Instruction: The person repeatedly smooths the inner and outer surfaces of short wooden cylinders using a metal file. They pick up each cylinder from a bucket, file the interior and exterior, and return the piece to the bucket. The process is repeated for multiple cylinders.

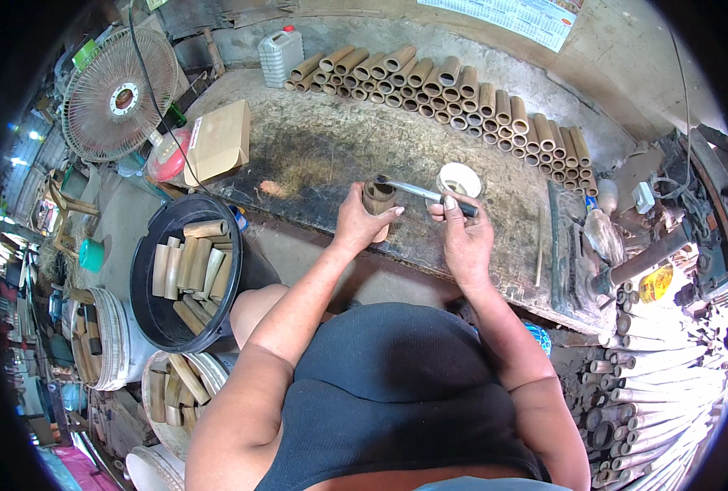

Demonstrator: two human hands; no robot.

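Observation:
My left hand [360, 219] is closed around a short, dark bamboo tube [378, 199], its open end facing up. In my right hand [467, 237] is a knife [413, 190] with a black handle and a narrow silvery blade. The blade points left, its tip at the mouth of the tube; whether it touches the rim I cannot tell. A small white bowl [460, 177] sits on the wooden workbench [306, 155] just beyond my right hand.
Stacked bamboo tubes [405, 79] line the bench's back edge, beside a plastic jug [282, 59]. A cardboard box [219, 141] and a fan [122, 98] stand left. A black tub [140, 282] holds cut bamboo. A metal vise-like tool [646, 258] and long poles [658, 385] are at right.

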